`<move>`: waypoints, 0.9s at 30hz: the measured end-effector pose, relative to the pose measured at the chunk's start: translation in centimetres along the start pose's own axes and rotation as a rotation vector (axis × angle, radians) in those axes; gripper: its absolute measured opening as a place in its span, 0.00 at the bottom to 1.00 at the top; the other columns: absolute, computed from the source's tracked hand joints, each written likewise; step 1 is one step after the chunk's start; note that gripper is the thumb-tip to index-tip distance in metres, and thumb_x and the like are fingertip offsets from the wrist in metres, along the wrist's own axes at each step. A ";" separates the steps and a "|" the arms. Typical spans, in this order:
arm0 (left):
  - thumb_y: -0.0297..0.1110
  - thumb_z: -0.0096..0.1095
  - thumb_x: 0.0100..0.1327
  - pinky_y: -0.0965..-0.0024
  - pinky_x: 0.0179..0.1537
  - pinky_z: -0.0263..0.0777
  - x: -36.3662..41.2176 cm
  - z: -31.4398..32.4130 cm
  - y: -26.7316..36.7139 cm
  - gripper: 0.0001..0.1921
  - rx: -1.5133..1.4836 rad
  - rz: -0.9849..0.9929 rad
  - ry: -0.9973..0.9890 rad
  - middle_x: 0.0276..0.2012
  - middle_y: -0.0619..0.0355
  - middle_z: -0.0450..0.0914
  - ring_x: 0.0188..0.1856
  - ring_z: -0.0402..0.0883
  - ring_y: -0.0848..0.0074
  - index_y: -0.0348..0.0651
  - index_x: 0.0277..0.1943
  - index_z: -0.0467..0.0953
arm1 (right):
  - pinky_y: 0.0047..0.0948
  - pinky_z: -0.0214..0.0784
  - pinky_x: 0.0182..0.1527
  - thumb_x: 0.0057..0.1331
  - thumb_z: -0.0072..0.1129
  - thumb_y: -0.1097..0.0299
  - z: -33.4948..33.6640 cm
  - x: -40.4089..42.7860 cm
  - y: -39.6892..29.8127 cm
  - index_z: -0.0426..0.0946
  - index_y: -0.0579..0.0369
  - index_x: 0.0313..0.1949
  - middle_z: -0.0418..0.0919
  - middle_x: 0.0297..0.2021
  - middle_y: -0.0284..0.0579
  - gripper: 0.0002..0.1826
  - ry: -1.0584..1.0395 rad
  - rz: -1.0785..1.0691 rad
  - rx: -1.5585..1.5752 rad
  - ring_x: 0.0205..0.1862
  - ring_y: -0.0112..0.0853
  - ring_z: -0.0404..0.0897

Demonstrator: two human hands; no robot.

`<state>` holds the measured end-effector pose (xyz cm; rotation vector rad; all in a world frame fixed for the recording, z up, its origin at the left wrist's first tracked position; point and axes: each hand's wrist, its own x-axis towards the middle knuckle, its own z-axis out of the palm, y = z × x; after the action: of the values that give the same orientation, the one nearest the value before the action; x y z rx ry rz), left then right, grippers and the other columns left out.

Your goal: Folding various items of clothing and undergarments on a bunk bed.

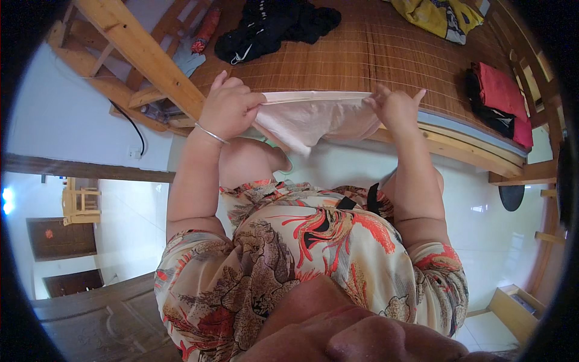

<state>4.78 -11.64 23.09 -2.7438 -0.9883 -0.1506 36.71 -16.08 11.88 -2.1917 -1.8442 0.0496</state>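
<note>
A pale pink, satiny garment is stretched between my two hands, its straight upper edge running level at the front of the bed. My left hand, with a silver bangle at the wrist, pinches one end of that edge. The other end is gripped by my right hand, whose little finger sticks out. Below the edge, the cloth hangs in loose folds down to a point. Just beyond both hands lies a brown bamboo mat on the bed.
On the mat are black clothing, a yellow garment and a folded red and black stack. A slanted wooden post rises close by my left hand. The wooden bed rail runs along the front. A carved wooden door stands behind.
</note>
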 end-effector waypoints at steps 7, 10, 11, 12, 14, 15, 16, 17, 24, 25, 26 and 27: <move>0.30 0.56 0.50 0.48 0.58 0.55 0.2 0.3 0.0 0.06 0.031 -0.005 0.044 0.31 0.56 0.76 0.44 0.74 0.66 0.45 0.32 0.76 | 0.69 0.34 0.60 0.61 0.46 0.43 0.9 0.1 0.0 0.78 0.40 0.42 0.80 0.37 0.44 0.21 -0.147 0.042 -0.062 0.45 0.39 0.76; 0.29 0.56 0.51 0.53 0.55 0.60 0.3 0.3 0.3 0.06 0.024 0.014 0.067 0.34 0.54 0.77 0.45 0.74 0.64 0.42 0.33 0.74 | 0.62 0.43 0.60 0.59 0.49 0.45 1.3 0.9 0.4 0.79 0.40 0.41 0.80 0.38 0.45 0.19 -0.172 0.125 -0.062 0.46 0.40 0.76; 0.29 0.56 0.51 0.53 0.55 0.60 0.3 0.4 0.2 0.06 0.024 0.014 0.067 0.34 0.54 0.77 0.45 0.74 0.64 0.42 0.33 0.74 | 0.58 0.51 0.59 0.58 0.52 0.46 1.4 1.0 0.6 0.79 0.40 0.40 0.79 0.40 0.45 0.18 -0.189 0.189 -0.061 0.47 0.40 0.75; 0.30 0.55 0.51 0.56 0.53 0.62 0.2 0.6 0.0 0.06 -0.066 0.024 0.101 0.35 0.54 0.77 0.45 0.75 0.63 0.41 0.32 0.74 | 0.58 0.51 0.59 0.58 0.52 0.46 1.4 1.0 0.8 0.79 0.40 0.40 0.79 0.40 0.45 0.18 -0.188 0.187 -0.060 0.47 0.40 0.75; 0.30 0.55 0.52 0.59 0.51 0.64 0.0 0.7 -0.4 0.06 -0.153 0.032 0.135 0.35 0.53 0.77 0.45 0.75 0.63 0.40 0.32 0.73 | 0.50 0.62 0.51 0.55 0.56 0.52 1.6 0.8 1.5 0.79 0.43 0.39 0.77 0.42 0.45 0.15 -0.012 0.150 -0.023 0.46 0.40 0.76; 0.30 0.55 0.51 0.61 0.47 0.66 0.0 0.8 -0.5 0.05 -0.183 0.025 0.178 0.34 0.54 0.77 0.43 0.75 0.63 0.40 0.31 0.73 | 0.50 0.62 0.51 0.55 0.56 0.52 1.8 0.8 2.1 0.79 0.43 0.39 0.77 0.42 0.45 0.15 -0.012 0.152 -0.025 0.46 0.40 0.76; 0.30 0.55 0.50 0.62 0.43 0.67 0.0 0.9 -0.6 0.05 -0.213 0.018 0.221 0.33 0.54 0.77 0.41 0.75 0.63 0.41 0.31 0.73 | 0.48 0.65 0.48 0.54 0.58 0.55 2.1 0.9 2.8 0.78 0.44 0.39 0.76 0.42 0.45 0.15 0.072 0.155 -0.009 0.44 0.41 0.76; 0.30 0.55 0.50 0.62 0.43 0.67 0.0 0.7 -0.6 0.05 -0.216 0.019 0.222 0.33 0.54 0.77 0.41 0.75 0.63 0.41 0.31 0.73 | 0.46 0.67 0.45 0.52 0.61 0.58 2.2 1.0 3.3 0.78 0.45 0.38 0.75 0.42 0.45 0.14 0.157 0.156 0.007 0.43 0.42 0.76; 0.29 0.55 0.50 0.60 0.45 0.66 -0.4 0.7 -1.2 0.05 -0.051 -0.006 0.177 0.35 0.53 0.77 0.42 0.74 0.62 0.39 0.30 0.73 | 0.30 0.69 0.41 0.48 0.62 0.74 4.2 2.4 8.0 0.73 0.56 0.33 0.75 0.39 0.40 0.11 -0.097 0.226 0.946 0.39 0.32 0.76; 0.30 0.56 0.49 0.60 0.45 0.66 -0.6 1.0 -1.4 0.05 -0.075 0.028 0.214 0.36 0.53 0.77 0.43 0.74 0.61 0.39 0.29 0.73 | 0.28 0.68 0.42 0.49 0.58 0.78 3.8 2.4 8.2 0.72 0.56 0.33 0.75 0.39 0.40 0.10 -0.105 0.223 1.131 0.39 0.30 0.75; 0.30 0.56 0.49 0.60 0.45 0.66 -0.7 1.2 -1.5 0.05 -0.075 0.024 0.213 0.36 0.53 0.77 0.43 0.74 0.61 0.39 0.29 0.73 | 0.27 0.68 0.43 0.49 0.54 0.83 3.4 2.3 8.2 0.71 0.57 0.33 0.75 0.39 0.41 0.11 -0.113 0.219 1.315 0.40 0.29 0.74; 0.30 0.57 0.49 0.61 0.46 0.66 -0.7 1.5 -1.5 0.05 -0.199 0.035 0.212 0.36 0.52 0.76 0.43 0.74 0.61 0.39 0.28 0.72 | 0.27 0.68 0.43 0.49 0.54 0.83 3.1 2.1 8.2 0.71 0.57 0.33 0.75 0.39 0.41 0.11 -0.113 0.219 1.314 0.40 0.29 0.74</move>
<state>3.34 -10.59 21.81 -2.8428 -0.9109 -0.5493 44.32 -14.70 7.34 -1.3688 -1.0008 1.0859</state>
